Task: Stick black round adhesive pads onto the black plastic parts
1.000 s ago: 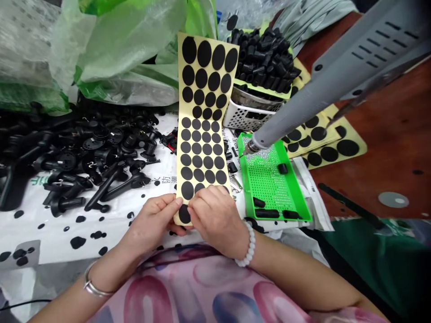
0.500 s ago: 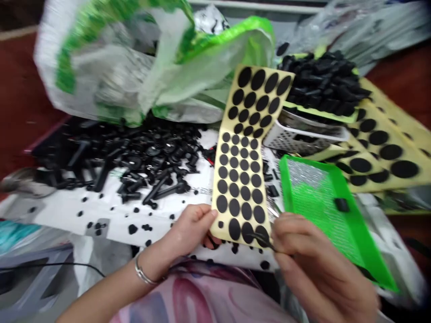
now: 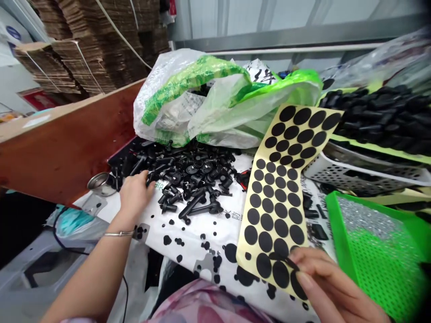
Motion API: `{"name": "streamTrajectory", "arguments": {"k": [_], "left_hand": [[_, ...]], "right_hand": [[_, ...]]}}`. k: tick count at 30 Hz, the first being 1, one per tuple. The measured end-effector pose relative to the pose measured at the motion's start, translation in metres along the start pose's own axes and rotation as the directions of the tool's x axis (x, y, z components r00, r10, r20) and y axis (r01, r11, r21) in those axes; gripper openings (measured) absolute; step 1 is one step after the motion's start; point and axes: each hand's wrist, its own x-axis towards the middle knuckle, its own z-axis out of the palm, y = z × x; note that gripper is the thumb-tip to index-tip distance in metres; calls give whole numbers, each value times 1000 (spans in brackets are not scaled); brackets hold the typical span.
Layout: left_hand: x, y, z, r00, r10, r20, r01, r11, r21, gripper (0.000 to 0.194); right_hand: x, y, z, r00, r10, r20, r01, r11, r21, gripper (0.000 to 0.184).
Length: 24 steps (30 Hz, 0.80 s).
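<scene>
As fingers (image 3: 305, 280) pinch, rubber dot (image 3: 286, 261) between them

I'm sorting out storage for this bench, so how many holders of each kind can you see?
Green perforated tray: 1
Green-edged tray of black parts: 1
White perforated basket: 1
Small metal dish: 1
Total: 4
</scene>
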Motion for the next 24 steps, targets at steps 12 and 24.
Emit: {"name": "streamTrajectory", "arguments": {"k": [12,24], "left_hand": [[-32,41,4,986,35,163,40,901,-433,51],[-112,129,14,712,428,557,291,542,-789,48]], "right_hand": [[30,-24,24,971,198,137,-226,946,232,10],[66,-33,51,884,382,270,-468,717,516,9]]}}
